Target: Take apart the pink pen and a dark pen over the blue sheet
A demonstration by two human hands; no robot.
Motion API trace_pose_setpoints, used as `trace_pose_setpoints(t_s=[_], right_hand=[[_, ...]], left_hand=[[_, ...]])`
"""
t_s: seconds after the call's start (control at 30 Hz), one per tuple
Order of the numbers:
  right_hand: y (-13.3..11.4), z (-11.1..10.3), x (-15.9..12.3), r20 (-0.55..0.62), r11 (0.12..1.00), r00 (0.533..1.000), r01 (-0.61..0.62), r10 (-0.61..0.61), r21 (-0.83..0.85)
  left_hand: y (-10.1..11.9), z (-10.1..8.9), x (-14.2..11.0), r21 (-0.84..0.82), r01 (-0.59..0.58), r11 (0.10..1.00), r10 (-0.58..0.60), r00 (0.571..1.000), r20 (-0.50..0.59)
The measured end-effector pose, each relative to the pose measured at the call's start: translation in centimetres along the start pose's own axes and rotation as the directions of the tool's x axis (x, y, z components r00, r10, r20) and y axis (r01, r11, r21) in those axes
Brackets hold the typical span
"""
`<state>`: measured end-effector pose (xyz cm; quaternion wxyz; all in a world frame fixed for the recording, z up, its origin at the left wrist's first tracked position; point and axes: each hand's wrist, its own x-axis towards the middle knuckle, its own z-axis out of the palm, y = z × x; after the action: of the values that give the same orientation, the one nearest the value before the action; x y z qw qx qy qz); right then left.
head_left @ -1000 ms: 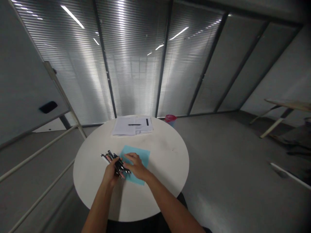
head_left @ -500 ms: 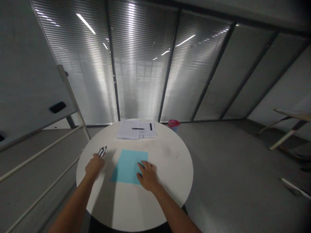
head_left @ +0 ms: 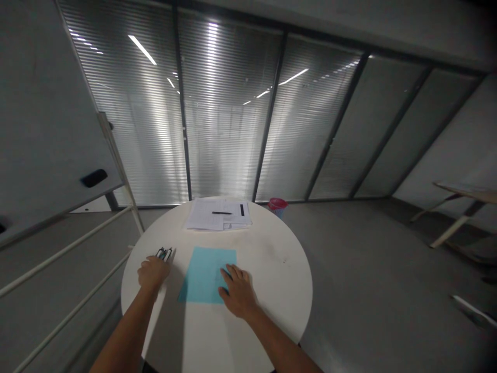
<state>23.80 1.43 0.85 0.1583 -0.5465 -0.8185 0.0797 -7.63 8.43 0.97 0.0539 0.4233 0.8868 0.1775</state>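
A sheet of light blue paper (head_left: 204, 274) lies flat on the round white table (head_left: 279, 295). My right hand (head_left: 238, 291) rests on its right edge, fingers spread, holding nothing. To the left of the sheet, my left hand (head_left: 152, 271) is closed around a small bunch of pens (head_left: 164, 253). Their dark tips and pale bodies stick out past the fingers, pointing away from me. The other ends are hidden in the hand. Whether the pens touch the tabletop I cannot tell.
At the table's far side lies a stack of printed papers (head_left: 205, 215) with a black pen (head_left: 222, 213) on top. Behind the table stands a red-rimmed waste basket (head_left: 277, 205). A whiteboard frame (head_left: 134, 207) is close on the left, and another table (head_left: 466, 190) stands at right.
My left hand with the pens has come down closer to the tabletop. My right hand stays on the blue sheet. The whole view has shifted slightly.
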Motion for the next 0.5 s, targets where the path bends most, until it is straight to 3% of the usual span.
trace_pose_setpoints(t_s=[0.13, 0.23, 0.33, 0.5], right_hand=[[0.1, 0.1, 0.0, 0.017, 0.999, 1.000, -0.019, 0.018, 0.026], [0.0, 0.0, -0.1, 0.024, 0.999, 0.999, -0.029, 0.029, 0.024], [-0.1, -0.1, -0.3, 0.006, 0.999, 0.999, -0.038, 0.038, 0.019], [-0.3, -0.4, -0.6, -0.022, 0.999, 0.999, -0.039, 0.040, 0.018]], left_hand=[[0.2, -0.2, -0.3, 0.118, -0.007, 0.993, 0.000, 0.998, 0.056], [0.7, -0.7, -1.0, 0.084, 0.031, 0.996, -0.037, 0.996, 0.078], [1.3, -1.1, -2.0, 0.026, 0.088, 0.996, -0.090, 0.994, 0.056], [1.5, -0.6, -3.8, 0.056, 0.034, 0.998, -0.032, 0.999, -0.031]])
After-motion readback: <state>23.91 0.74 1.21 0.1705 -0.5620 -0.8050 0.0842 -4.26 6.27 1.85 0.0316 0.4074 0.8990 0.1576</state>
